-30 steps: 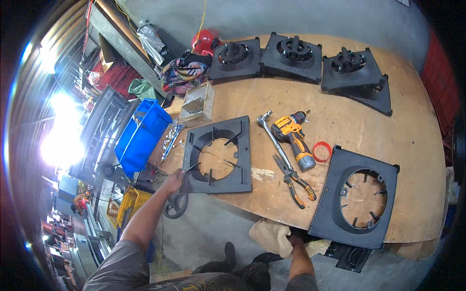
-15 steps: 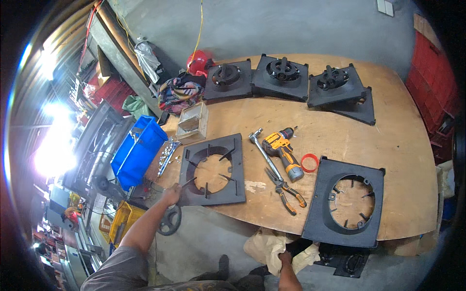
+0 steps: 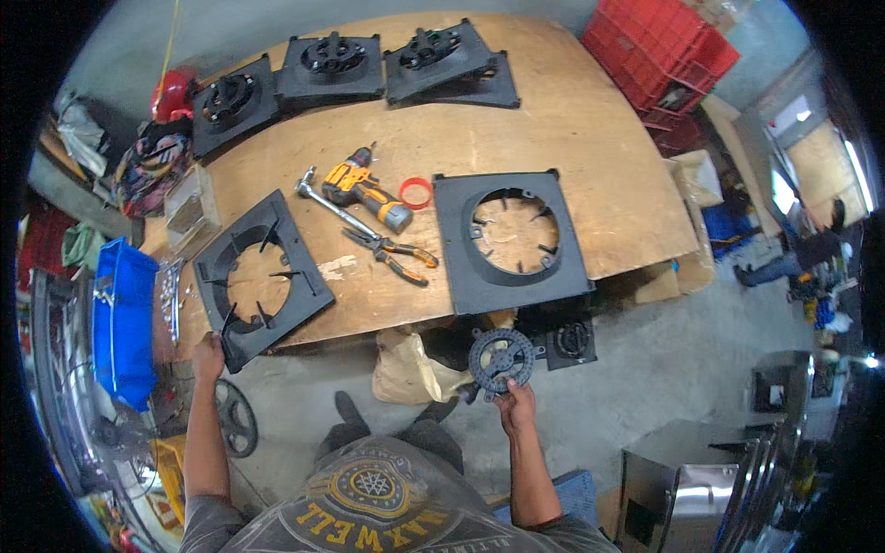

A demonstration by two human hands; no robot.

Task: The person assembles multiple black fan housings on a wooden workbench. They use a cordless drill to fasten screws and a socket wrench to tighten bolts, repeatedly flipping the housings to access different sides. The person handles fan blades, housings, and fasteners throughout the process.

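Note:
My left hand (image 3: 209, 358) is closed on the near left corner of a square black stove frame (image 3: 304, 309), which has a round hole and inward prongs and lies at the table's left front edge. In my right hand (image 3: 516, 405) is a round black gas burner ring (image 3: 502, 359) with slots and a spoked middle, held by its near rim just off the table's front edge. Beyond it lies a second square stove frame (image 3: 452, 267) with a round hole. Between the two frames lie orange-and-black pliers (image 3: 392, 253), a ratchet wrench (image 3: 332, 207) and a yellow cordless drill (image 3: 367, 192).
Several stove frames with burners (image 3: 329, 69) line the table's far side. A red ring (image 3: 416, 193) lies beside the drill. At left are a blue bin (image 3: 126, 323) and a clear box (image 3: 192, 212). A paper sack (image 3: 406, 369) stands under the table's front edge; red crates (image 3: 654, 55) stand far right.
My right hand has come up from the paper sack and now holds the burner ring. My left hand stays at the left frame, which has turned a little. The view has swung right.

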